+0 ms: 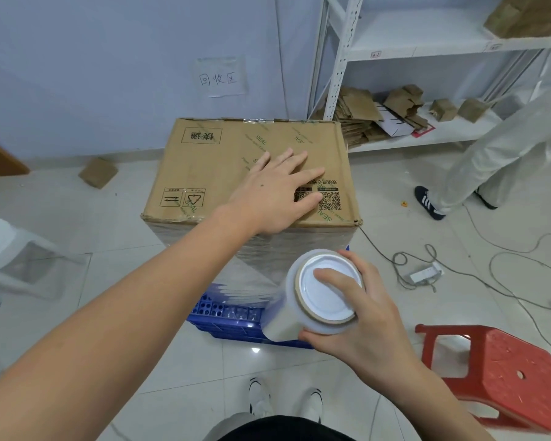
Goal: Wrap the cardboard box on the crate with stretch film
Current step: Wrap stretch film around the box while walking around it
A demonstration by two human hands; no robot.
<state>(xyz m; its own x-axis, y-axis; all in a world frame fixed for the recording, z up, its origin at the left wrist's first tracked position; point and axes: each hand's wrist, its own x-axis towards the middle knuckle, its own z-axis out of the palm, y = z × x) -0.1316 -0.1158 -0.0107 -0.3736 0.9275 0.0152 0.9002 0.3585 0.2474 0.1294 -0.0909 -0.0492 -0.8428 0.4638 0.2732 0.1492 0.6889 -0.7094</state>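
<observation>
Tiled floor (77, 218); red stool (503, 374) near crate (229, 326).

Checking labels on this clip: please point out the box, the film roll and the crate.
box (229, 160), head view, bare top face.
film roll (326, 294), head view, white end cap.
crate (223, 313), head view, blue front wall.

Brown cardboard box (236, 160), taped shut and printed with SEAL marks and QR codes, sits upright on the blue perforated crate (226, 316), clear stretch film (252, 265) banding its near side and running taut to the white-capped roll (318, 294) beside the corner.
</observation>
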